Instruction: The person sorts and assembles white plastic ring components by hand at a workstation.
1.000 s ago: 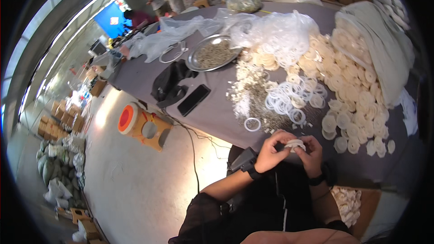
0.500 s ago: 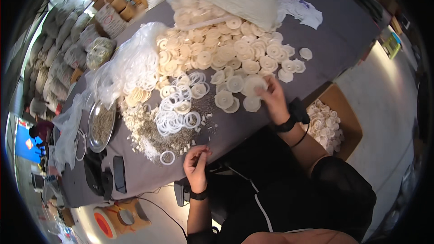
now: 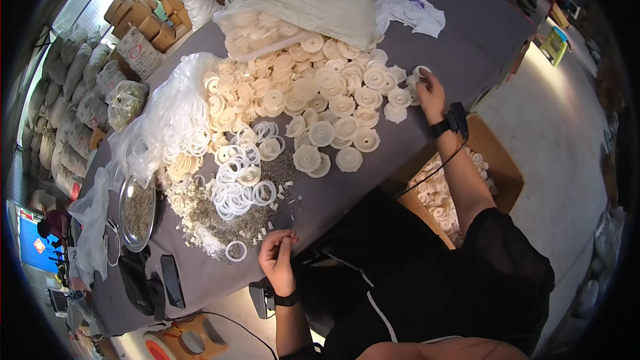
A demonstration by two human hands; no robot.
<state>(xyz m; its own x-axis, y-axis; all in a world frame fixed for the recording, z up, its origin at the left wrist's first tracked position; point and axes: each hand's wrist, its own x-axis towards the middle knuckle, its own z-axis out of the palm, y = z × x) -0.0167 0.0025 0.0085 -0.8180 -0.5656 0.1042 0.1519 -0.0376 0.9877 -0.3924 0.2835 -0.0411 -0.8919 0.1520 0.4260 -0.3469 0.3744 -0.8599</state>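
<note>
My right hand [image 3: 432, 95] reaches out to the right side of the pile. Its fingers close on a whitish plastic disc [image 3: 417, 78] at the pile's right edge, and they partly hide it. My left hand [image 3: 277, 260] is at the table's near edge, fingertips pinched together; whatever is between them is too small to make out. Several cream round discs with raised centres [image 3: 340, 105] form a large heap in the middle. Nearer to my left hand lie white plastic rings [image 3: 233, 190], one single ring [image 3: 236, 251], and a spread of small grey and white pieces [image 3: 250, 227].
A large pale sack [image 3: 303, 0] lies behind the discs. To the left are a clear plastic bag [image 3: 143, 117], a metal tray [image 3: 138, 243] of small pieces, and a phone [image 3: 173, 281]. A cardboard box [image 3: 508, 177] of cream parts stands below the table edge. A white cloth [image 3: 417, 19] lies farther back.
My right hand has moved away and to the right, from the near discs to the disc at the pile's edge. My left hand stays pinched near the table edge. The whole view has shifted.
</note>
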